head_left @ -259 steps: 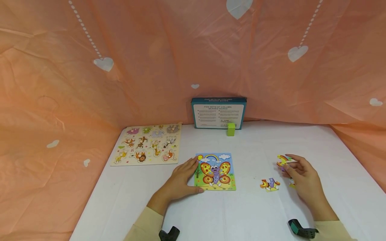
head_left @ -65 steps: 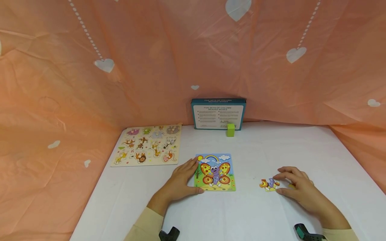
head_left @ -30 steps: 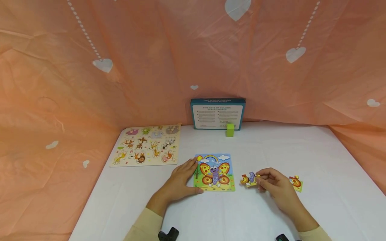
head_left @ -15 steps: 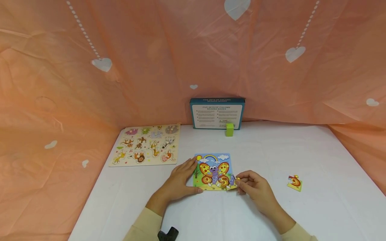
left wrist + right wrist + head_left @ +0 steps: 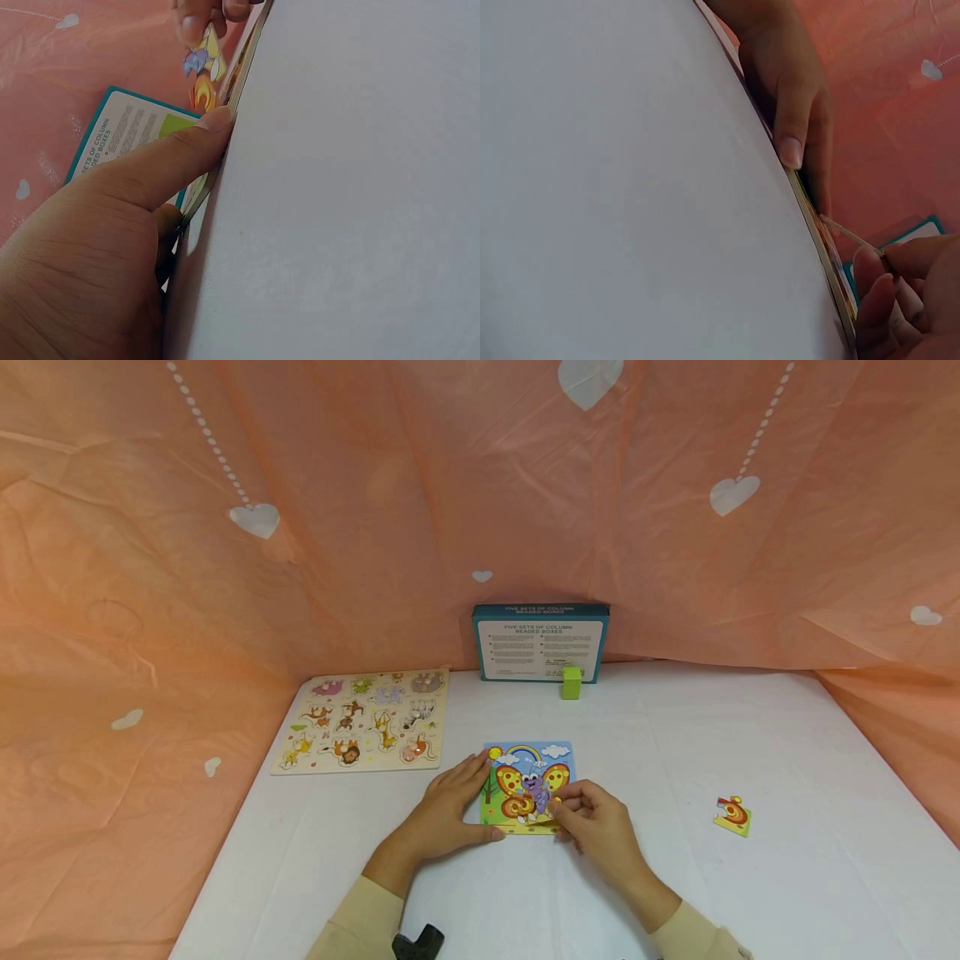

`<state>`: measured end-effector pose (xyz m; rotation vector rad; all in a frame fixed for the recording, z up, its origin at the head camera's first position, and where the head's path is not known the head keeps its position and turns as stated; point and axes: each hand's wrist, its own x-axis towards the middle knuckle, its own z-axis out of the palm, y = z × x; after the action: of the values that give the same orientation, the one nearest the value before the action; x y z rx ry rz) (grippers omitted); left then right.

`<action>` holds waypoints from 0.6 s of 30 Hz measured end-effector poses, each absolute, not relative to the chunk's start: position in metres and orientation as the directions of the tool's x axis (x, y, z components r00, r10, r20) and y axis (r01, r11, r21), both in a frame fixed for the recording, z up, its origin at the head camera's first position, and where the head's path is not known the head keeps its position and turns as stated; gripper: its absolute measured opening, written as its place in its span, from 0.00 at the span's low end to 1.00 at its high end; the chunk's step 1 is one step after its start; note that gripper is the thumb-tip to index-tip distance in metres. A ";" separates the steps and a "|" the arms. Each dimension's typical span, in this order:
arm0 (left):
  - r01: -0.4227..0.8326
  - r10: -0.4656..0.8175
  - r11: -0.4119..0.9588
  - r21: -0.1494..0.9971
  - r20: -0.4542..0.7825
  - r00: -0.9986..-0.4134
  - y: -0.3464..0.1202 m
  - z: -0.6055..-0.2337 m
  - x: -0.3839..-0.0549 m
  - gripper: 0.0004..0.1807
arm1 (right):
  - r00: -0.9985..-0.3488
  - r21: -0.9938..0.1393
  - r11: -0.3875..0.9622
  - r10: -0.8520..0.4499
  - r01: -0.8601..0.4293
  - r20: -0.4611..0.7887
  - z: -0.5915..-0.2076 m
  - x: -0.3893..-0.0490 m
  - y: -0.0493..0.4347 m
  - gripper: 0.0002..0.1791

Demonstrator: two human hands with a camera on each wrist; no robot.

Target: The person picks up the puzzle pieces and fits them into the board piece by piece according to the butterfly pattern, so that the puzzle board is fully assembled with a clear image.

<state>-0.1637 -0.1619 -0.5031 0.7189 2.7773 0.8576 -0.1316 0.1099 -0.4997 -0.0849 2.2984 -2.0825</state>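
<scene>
A square butterfly jigsaw board [image 5: 536, 756] lies flat on the white table. My left hand [image 5: 450, 810] rests along its left side, thumb at the lower left corner and fingers fairly straight at the upper left edge. With thumb and fingertips my right hand [image 5: 603, 827] pinches a puzzle piece [image 5: 199, 64] showing purple body, white feet and an orange swirl. That piece is tilted close over the board's lower part, as the right wrist view shows it edge-on. Another loose puzzle piece [image 5: 733, 816], with a red and yellow swirl, lies to the right on the table.
An animal peg puzzle [image 5: 439, 702] lies at the back left. Behind the butterfly board, a teal and white box [image 5: 540, 643] stands against the orange cloth, with a green block [image 5: 572, 683] in front. A black device [image 5: 418, 943] sits by the left sleeve.
My right hand has picked up the purple-bodied piece from the table and carried it left over the butterfly board. The left hand has kept its place on the board.
</scene>
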 end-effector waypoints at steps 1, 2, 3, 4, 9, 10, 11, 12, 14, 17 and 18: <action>0.401 0.485 0.723 0.563 0.000 -0.875 -0.162 -0.503 -0.163 0.59 | -0.998 -0.995 0.101 -0.064 -0.009 0.002 -0.500 -0.132 0.107 0.05; 0.402 0.485 0.723 0.563 0.001 -0.874 -0.162 -0.503 -0.163 0.59 | -0.998 -0.995 0.103 -0.065 -0.006 0.000 -0.500 -0.132 0.105 0.05; 0.401 0.485 0.723 0.563 0.000 -0.874 -0.162 -0.503 -0.163 0.58 | -0.998 -0.994 0.107 -0.066 -0.006 -0.002 -0.499 -0.132 0.103 0.05; 0.400 0.485 0.723 0.563 -0.001 -0.874 -0.162 -0.503 -0.163 0.59 | -0.998 -0.993 0.114 -0.067 -0.006 -0.002 -0.499 -0.132 0.101 0.06; 0.397 0.483 0.722 0.566 -0.001 -0.876 -0.162 -0.502 -0.163 0.58 | -0.997 -0.986 0.161 -0.077 -0.028 0.016 -0.498 -0.133 0.096 0.05; 0.397 0.482 0.722 0.567 0.000 -0.876 -0.162 -0.502 -0.163 0.58 | -0.997 -0.984 0.174 -0.080 -0.030 0.016 -0.497 -0.133 0.095 0.05; 0.397 0.482 0.721 0.568 0.001 -0.876 -0.162 -0.502 -0.163 0.58 | -0.996 -0.982 0.187 -0.083 -0.034 0.018 -0.497 -0.133 0.095 0.04; 0.396 0.481 0.721 0.569 0.000 -0.877 -0.162 -0.502 -0.163 0.58 | -0.996 -0.979 0.201 -0.085 -0.036 0.019 -0.496 -0.133 0.095 0.04; 0.395 0.482 0.718 0.573 0.001 -0.876 -0.162 -0.502 -0.163 0.58 | -0.996 -0.974 0.223 -0.087 -0.042 0.023 -0.496 -0.133 0.095 0.03; 0.394 0.481 0.714 0.578 0.004 -0.877 -0.162 -0.502 -0.163 0.58 | -0.996 -0.969 0.242 -0.086 -0.056 0.036 -0.496 -0.132 0.097 0.02; 0.395 0.481 0.714 0.579 0.004 -0.877 -0.162 -0.502 -0.163 0.58 | -0.995 -0.966 0.249 -0.085 -0.063 0.043 -0.496 -0.132 0.097 0.02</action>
<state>-0.1632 -0.1623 -0.5020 0.7124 2.7708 0.8846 -0.1319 0.0971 -0.4961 -0.1464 2.4681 -1.9083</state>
